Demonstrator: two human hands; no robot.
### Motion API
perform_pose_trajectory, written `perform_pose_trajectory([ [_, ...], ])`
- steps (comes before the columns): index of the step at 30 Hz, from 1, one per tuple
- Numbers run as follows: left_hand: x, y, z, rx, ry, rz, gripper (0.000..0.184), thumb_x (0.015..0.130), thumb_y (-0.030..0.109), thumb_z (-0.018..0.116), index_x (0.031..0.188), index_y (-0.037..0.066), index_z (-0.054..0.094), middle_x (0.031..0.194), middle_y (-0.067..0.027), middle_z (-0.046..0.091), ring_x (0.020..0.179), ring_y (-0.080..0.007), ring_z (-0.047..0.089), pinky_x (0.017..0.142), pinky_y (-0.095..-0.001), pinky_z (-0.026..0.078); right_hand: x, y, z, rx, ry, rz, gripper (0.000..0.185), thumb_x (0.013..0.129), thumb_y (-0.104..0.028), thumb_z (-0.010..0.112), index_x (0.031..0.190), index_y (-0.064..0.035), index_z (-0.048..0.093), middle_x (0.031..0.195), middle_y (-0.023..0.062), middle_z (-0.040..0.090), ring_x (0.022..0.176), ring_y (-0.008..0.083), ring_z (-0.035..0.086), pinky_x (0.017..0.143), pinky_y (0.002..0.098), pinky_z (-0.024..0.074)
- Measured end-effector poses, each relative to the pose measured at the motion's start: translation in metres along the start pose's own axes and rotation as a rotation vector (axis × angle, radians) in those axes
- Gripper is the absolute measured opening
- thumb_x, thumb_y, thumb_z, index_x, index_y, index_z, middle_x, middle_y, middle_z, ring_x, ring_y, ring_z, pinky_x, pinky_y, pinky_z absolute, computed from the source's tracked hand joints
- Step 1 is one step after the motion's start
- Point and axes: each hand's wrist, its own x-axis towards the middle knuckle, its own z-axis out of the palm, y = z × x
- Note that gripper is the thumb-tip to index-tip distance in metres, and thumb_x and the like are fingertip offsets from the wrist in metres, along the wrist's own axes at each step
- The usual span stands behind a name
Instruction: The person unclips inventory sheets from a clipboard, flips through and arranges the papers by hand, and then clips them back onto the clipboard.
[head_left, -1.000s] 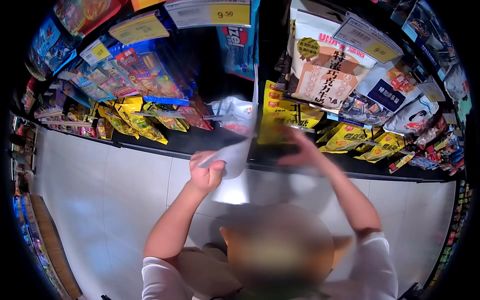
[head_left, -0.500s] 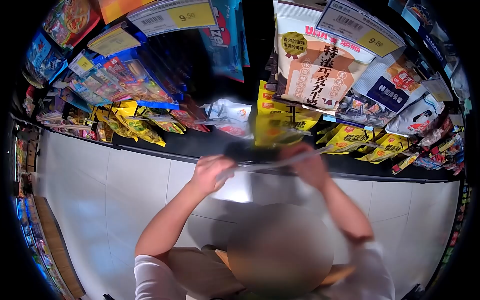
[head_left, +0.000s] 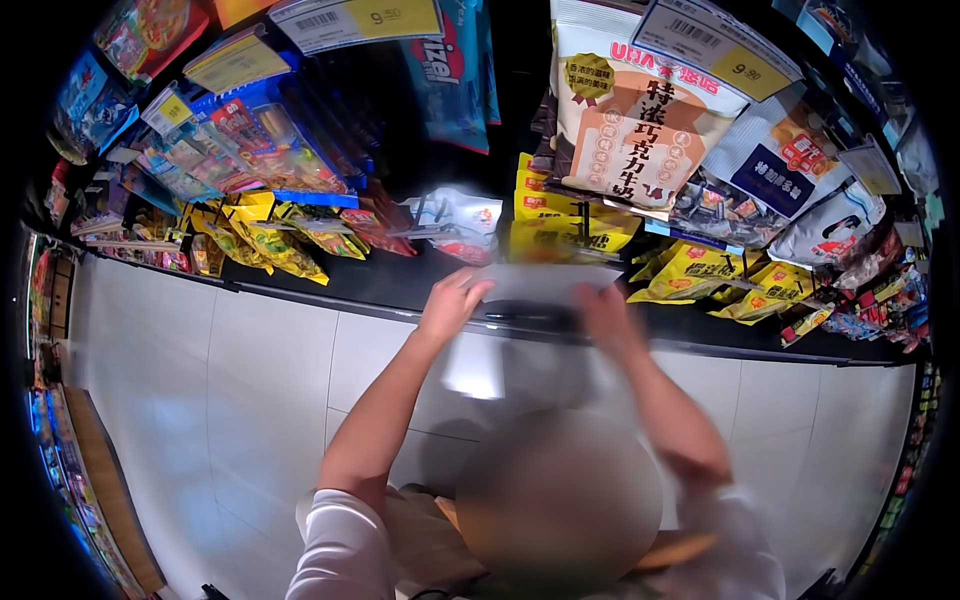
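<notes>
pale sheet (head_left: 535, 283) has shifted toward shelf (head_left: 370, 288) above tiled floor (head_left: 270, 400), left hand (head_left: 449, 302) pinching it, right hand's grip (head_left: 607, 312) unclear.

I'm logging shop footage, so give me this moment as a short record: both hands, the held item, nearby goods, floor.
Left hand: gripping the left end of a pale sheet
Right hand: at the sheet's right end, blurred; grip unclear
Sheet: spans between the hands
Just beyond sheet: yellow packets, white packet
Above yellow packets: large white-and-brown bag
Floor: pale tiles
</notes>
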Motion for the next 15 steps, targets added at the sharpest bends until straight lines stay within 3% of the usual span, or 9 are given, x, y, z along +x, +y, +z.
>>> perform_pose_trajectory([
  [1,-0.001,-0.001,0.003,0.021,-0.004,-0.022,0.025,0.097,0.025,0.065,0.104,0.002,0.071,0.100,-0.0149,0.070,0.093,-0.0343,0.067,0.082,-0.0377,0.052,0.000,0.001,0.002,-0.017,0.021,0.018,0.023,0.096,-0.009,0.066,0.117,0.0016,0.062,0.106,0.0090,0.072,0.096,0.0142,0.065,0.086,0.0291,0.0504],
  [6,0.001,-0.007,0.008,-0.028,0.009,0.016,0.026,0.096,0.026,0.066,0.105,0.002,0.071,0.101,-0.0148,0.070,0.093,-0.0346,0.067,0.083,-0.0384,0.052,0.001,0.001,0.005,-0.092,0.044,0.022,0.022,0.095,-0.006,0.066,0.116,0.0012,0.062,0.106,0.0069,0.071,0.096,0.0144,0.064,0.086,0.0284,0.0499],
  [14,0.015,0.013,-0.002,-0.062,-0.073,-0.024,0.026,0.093,0.023,0.071,0.108,0.002,0.070,0.104,-0.0133,0.071,0.091,-0.0312,0.067,0.083,-0.0328,0.052,0.004,0.007,-0.003,0.086,0.060,0.044,0.020,0.095,-0.001,0.065,0.114,0.0001,0.059,0.104,0.0047,0.064,0.096,0.0127,0.059,0.087,0.0260,0.0463],
  [15,0.015,0.012,0.000,-0.080,-0.050,-0.019,0.027,0.091,0.022,0.073,0.108,0.001,0.070,0.103,-0.0126,0.072,0.090,-0.0278,0.068,0.082,-0.0323,0.053,0.002,0.006,-0.002,0.077,0.060,0.055,0.021,0.095,-0.001,0.065,0.115,-0.0002,0.059,0.104,0.0048,0.064,0.096,0.0124,0.059,0.087,0.0258,0.0461],
])
